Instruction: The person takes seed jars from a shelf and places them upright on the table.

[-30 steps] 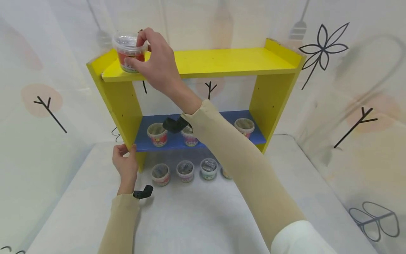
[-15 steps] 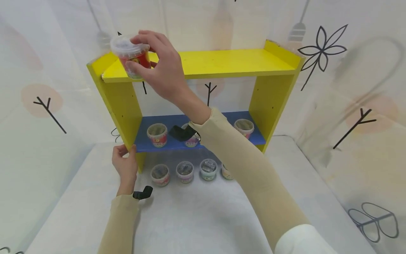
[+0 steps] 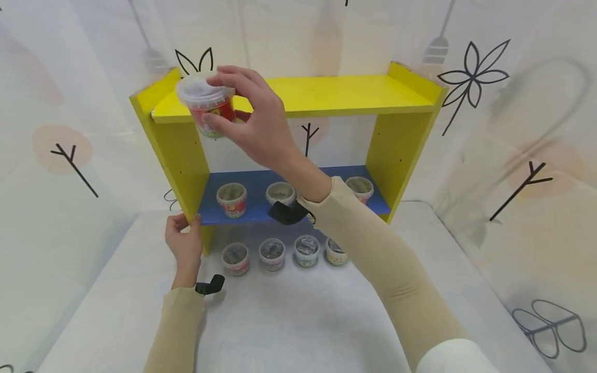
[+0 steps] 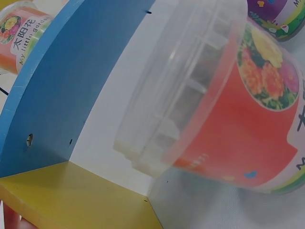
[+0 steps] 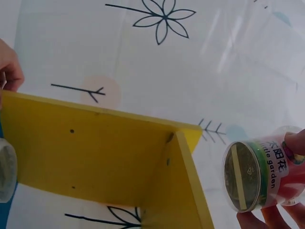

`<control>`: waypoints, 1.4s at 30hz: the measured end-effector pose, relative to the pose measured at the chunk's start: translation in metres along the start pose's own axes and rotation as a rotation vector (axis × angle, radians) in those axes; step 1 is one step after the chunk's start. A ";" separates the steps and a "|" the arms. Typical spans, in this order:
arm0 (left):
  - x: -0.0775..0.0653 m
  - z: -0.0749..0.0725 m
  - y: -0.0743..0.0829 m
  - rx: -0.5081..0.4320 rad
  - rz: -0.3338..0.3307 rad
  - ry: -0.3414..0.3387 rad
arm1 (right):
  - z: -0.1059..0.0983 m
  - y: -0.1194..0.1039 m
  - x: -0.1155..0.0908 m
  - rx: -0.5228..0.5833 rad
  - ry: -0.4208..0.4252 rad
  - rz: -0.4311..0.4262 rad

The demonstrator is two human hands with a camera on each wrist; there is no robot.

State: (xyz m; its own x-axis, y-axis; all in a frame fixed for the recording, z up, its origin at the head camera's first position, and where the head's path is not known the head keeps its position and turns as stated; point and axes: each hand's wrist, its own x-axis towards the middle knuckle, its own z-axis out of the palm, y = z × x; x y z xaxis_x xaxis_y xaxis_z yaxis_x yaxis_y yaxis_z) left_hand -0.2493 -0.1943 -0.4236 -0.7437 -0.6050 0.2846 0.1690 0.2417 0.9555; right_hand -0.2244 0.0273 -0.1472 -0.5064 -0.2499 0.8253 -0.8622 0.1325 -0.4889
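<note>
My right hand (image 3: 258, 116) grips a clear-lidded plastic tub with a red label (image 3: 216, 111), tilted and held in front of the top shelf's left end. In the right wrist view the tub's bottom (image 5: 243, 176) faces the camera, and the label reads "little garden". My left hand (image 3: 185, 241) pinches the lower front edge of the yellow side panel (image 3: 174, 155), beside the blue shelf (image 3: 254, 212). A red-labelled tub (image 4: 233, 129) stands close to the left wrist camera.
The blue shelf bears red-labelled tub (image 3: 232, 199), another tub (image 3: 281, 192) partly behind my right wrist, and a tub (image 3: 360, 187) at right. Several tubs, among them a green-labelled one (image 3: 307, 250), stand in a row on the white tabletop (image 3: 280, 321). Printed sheets (image 3: 513, 114) surround it.
My right hand has lifted the tub off the yellow top shelf, tilted it, and brought it forward, right and lower. My left hand stays on the side panel.
</note>
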 end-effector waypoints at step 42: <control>0.004 0.003 -0.002 0.005 -0.015 0.002 | -0.079 0.059 -0.127 -0.033 -0.005 0.064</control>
State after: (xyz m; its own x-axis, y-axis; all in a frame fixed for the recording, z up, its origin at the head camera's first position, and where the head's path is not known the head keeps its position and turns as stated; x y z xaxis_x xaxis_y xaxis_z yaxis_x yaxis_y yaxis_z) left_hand -0.2546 -0.1944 -0.4250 -0.7451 -0.6098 0.2701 0.1548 0.2359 0.9594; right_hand -0.2115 0.1426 -0.2588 -0.5606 -0.2443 0.7912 -0.8280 0.1802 -0.5310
